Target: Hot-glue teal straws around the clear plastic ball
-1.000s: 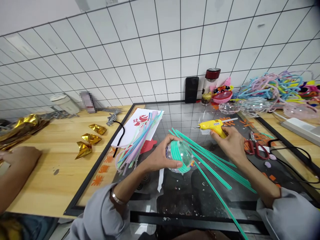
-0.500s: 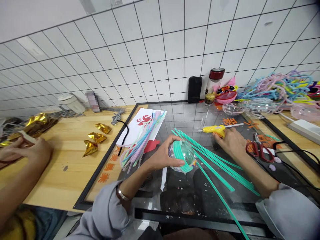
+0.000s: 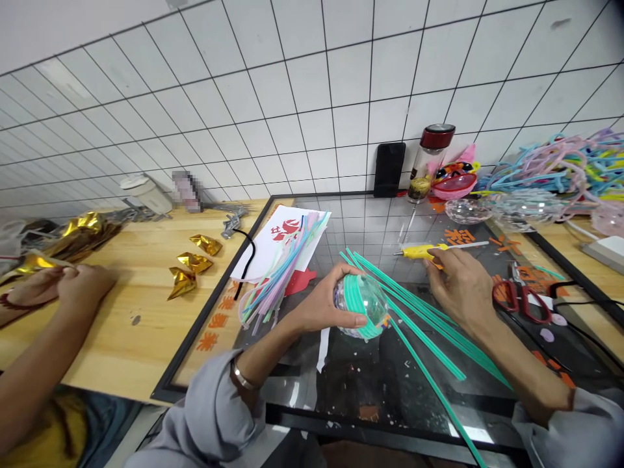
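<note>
My left hand (image 3: pixel 319 305) is closed around a clear plastic ball (image 3: pixel 364 305) wrapped with teal strips, holding it just above the glass-topped work surface (image 3: pixel 341 364). My right hand (image 3: pixel 461 283) lies over the handle of a yellow glue gun (image 3: pixel 420 251), which rests on its side on the glass with its nozzle pointing left. Several long teal strips (image 3: pixel 429 328) run from the ball under my right forearm toward the front edge.
A bundle of pastel strips (image 3: pixel 277 273) lies on white paper (image 3: pixel 266 250). Red scissors (image 3: pixel 521 300) lie right of my hand. A phone (image 3: pixel 389 169), jar (image 3: pixel 429 159) and coloured strip pile (image 3: pixel 560 169) stand behind. A co-worker's hands (image 3: pixel 73 283) work gold foil, near foil pieces (image 3: pixel 192 263).
My right hand has tipped the glue gun from upright down onto its side on the glass. The ball stays in my left hand. The co-worker's hands have come together over foil.
</note>
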Demonstrator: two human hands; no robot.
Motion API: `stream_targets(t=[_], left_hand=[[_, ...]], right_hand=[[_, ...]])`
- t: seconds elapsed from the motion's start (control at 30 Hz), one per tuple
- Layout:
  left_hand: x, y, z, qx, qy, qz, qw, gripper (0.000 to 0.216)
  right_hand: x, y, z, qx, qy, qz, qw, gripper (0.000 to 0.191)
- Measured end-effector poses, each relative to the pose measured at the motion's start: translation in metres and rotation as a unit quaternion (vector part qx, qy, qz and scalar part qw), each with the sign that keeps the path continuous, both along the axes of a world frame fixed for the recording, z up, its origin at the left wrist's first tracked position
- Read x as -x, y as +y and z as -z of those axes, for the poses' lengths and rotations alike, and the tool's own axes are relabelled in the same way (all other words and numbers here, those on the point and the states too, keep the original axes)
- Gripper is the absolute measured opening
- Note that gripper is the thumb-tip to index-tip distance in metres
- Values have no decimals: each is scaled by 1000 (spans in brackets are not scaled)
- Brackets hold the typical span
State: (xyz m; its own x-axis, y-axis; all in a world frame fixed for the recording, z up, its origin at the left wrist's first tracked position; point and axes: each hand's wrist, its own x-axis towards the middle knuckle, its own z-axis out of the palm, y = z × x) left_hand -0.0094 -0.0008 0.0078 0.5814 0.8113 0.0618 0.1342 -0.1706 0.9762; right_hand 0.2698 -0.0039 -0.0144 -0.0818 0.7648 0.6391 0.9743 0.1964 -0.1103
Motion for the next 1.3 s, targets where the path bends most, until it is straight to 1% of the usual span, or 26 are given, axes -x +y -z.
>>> stream_targets(t=[0.17, 0.27, 0.5, 0.7, 1.13, 1.3], left_hand=[[2, 0, 3, -4, -1, 6, 1000, 69], [2, 0, 2, -3, 3, 5, 1000, 71], [2, -2, 0, -14, 22, -14, 1000, 72], [2, -2, 4, -25, 4, -9, 1000, 72], [3, -3, 7, 18, -23, -16, 999, 74], [5, -3, 9, 8, -28, -14, 999, 74]], right_hand=[[6, -4, 8, -18, -3, -52, 998, 25], [9, -4, 12, -34, -21, -68, 997, 23], [8, -5, 12, -64, -16, -110, 992, 16], [8, -6, 10, -94, -16, -124, 988, 14], [9, -9, 7, -72, 5, -120, 990, 13], [10, -11, 6, -93, -7, -131, 987, 10]])
